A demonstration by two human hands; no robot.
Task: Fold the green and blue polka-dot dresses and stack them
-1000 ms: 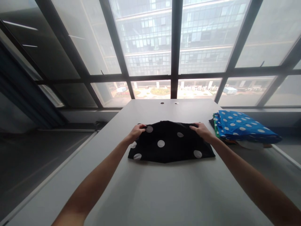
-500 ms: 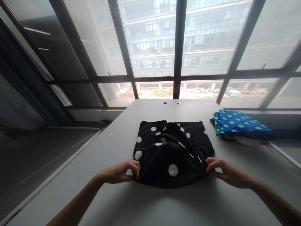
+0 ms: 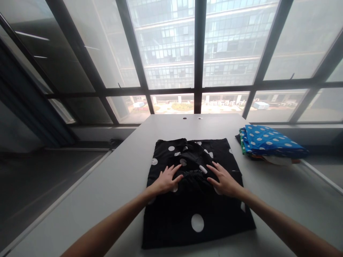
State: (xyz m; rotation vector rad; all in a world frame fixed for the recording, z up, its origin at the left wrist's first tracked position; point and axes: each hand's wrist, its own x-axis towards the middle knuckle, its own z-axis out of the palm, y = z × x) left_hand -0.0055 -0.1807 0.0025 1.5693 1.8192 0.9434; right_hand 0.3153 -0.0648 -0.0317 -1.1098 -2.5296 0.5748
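Note:
A black cloth with white polka dots (image 3: 171, 217) lies on the white table (image 3: 125, 200), its near part spread flat toward me and its middle rumpled into folds. My left hand (image 3: 167, 179) rests on the left of the rumpled middle, fingers spread. On the right of the same folds lies my right hand (image 3: 223, 181), its fingers also stretched apart. Neither hand grips the fabric. Which kind of cloth item it is, I cannot tell.
A stack of folded polka-dot cloths, blue on top (image 3: 270, 141), sits at the table's right edge. Two small round holes (image 3: 184, 118) mark the far end. Large windows (image 3: 171, 53) rise behind, and a dark curtain (image 3: 32, 96) hangs at left.
Both hands have let go of the cloth's near corners and moved inward and forward onto its middle. The near edge now lies flat and reaches closer to me.

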